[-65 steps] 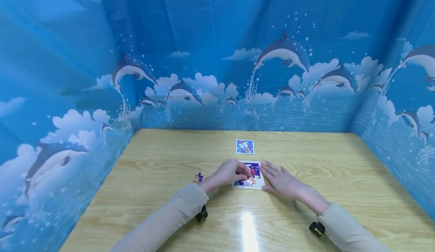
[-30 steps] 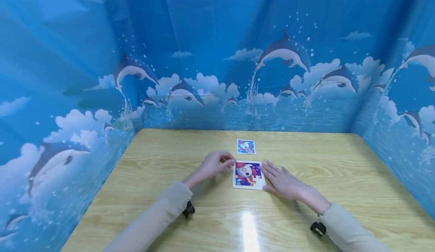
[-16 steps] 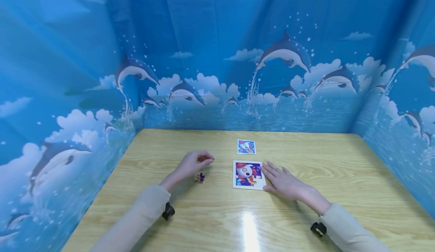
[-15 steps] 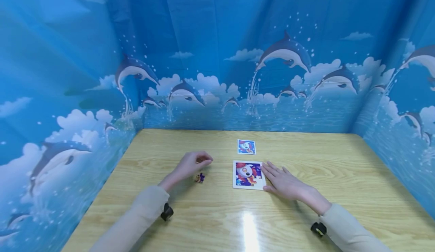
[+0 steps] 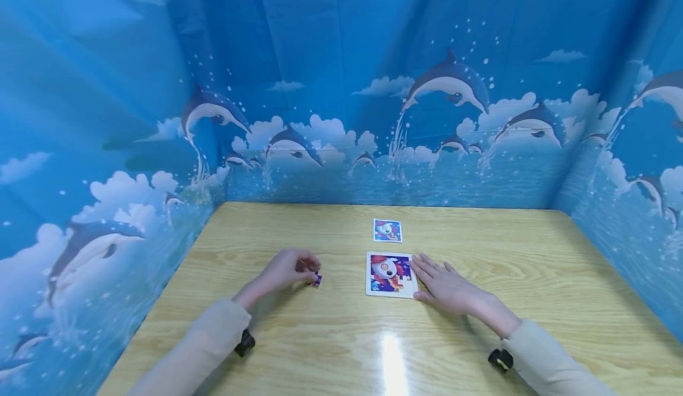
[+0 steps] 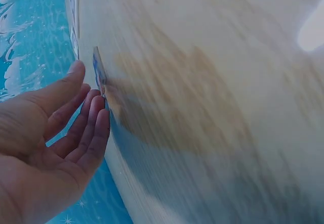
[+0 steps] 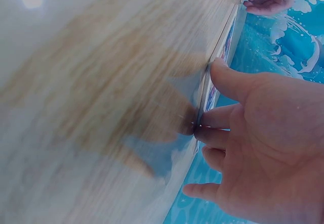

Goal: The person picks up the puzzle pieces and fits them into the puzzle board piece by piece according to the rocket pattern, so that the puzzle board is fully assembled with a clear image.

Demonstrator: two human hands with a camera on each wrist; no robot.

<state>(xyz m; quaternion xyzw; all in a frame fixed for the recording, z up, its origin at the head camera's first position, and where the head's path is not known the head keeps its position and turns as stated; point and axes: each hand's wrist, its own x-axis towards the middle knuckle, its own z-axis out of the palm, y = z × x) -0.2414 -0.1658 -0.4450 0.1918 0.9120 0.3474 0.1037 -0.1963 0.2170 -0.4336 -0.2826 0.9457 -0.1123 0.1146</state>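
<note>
A jigsaw puzzle (image 5: 383,271) in a white frame lies on the table, showing a white character on purple. White backing shows at its lower right. My right hand (image 5: 445,284) rests with extended fingers on the frame's right edge; in the right wrist view its thumb and fingers touch the frame's side. Left of the puzzle, my left hand (image 5: 288,270) is at a small purple puzzle piece (image 5: 318,278), partly covering it. In the left wrist view the puzzle piece (image 6: 98,68) is by the fingertips, and the thumb stands apart from the bent fingers.
A small picture card (image 5: 387,230) with a similar picture lies behind the puzzle. The wooden table (image 5: 480,242) is bordered by a blue dolphin-print curtain (image 5: 341,88) at the back and both sides. Light glares off the table's front.
My left hand has moved from over the puzzle leftwards and down to the loose piece. The puzzle's picture is uncovered, with more of it filled. My right hand has stayed on the frame.
</note>
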